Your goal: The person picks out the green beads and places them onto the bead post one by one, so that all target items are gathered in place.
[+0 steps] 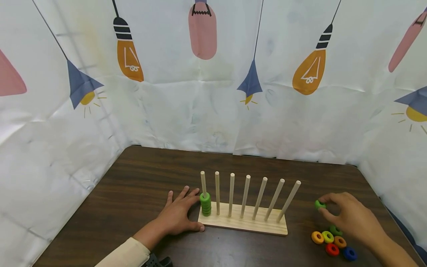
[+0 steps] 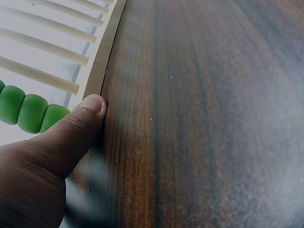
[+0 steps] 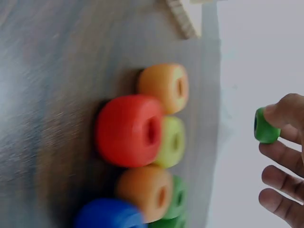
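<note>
A wooden peg rack (image 1: 243, 220) with a row of upright pegs stands on the table, and several green beads (image 1: 205, 204) are stacked on its leftmost peg. My left hand (image 1: 178, 215) rests at the rack's left end with fingers spread. Its thumb (image 2: 88, 111) presses the front edge of the base in the left wrist view. Off to the rack's right, my right hand (image 1: 350, 215) pinches a green bead (image 3: 266, 127) between thumb and index finger, above the table. The other right fingers are loosely bent and hold nothing.
Loose beads lie in a cluster below my right hand: a red bead (image 1: 332, 249), a blue bead (image 1: 350, 253), two orange beads (image 1: 317, 237), a yellow-green bead (image 1: 328, 237) and green (image 1: 336, 230). A printed white cloth (image 1: 207, 111) hangs behind the brown table (image 1: 150, 174).
</note>
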`<state>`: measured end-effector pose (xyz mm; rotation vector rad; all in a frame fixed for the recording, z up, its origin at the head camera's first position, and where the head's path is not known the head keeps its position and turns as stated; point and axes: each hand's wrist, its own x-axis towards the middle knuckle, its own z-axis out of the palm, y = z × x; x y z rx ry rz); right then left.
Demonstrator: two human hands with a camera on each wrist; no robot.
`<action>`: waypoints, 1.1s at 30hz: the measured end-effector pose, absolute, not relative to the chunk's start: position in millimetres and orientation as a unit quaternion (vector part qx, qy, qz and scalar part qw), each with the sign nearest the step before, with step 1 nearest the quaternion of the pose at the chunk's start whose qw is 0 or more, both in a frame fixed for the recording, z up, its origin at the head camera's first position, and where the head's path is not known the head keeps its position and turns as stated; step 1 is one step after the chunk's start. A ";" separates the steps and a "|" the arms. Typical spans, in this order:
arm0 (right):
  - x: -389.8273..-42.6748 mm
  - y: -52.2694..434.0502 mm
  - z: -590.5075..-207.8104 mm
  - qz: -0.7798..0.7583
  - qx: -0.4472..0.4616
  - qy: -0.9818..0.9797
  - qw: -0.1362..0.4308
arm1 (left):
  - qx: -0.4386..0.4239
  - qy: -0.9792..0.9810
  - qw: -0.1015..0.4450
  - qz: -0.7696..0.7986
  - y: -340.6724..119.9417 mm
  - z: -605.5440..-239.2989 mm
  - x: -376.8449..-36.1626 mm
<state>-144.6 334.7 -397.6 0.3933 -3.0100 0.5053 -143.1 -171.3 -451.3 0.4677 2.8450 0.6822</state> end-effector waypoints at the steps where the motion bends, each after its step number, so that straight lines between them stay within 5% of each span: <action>1: -144.2 332.0 -394.1 0.164 0.135 -0.976 0.043 | 0.157 0.957 0.089 0.229 -171.4 -451.5 -143.1; 15: -139.6 306.1 -350.2 0.142 0.231 -0.943 0.192 | 0.157 0.956 0.089 0.229 -171.4 -450.2 -142.6; 33: -139.5 294.5 -319.1 0.157 0.312 -0.900 0.261 | 0.157 0.956 0.088 0.233 -171.6 -452.0 -143.5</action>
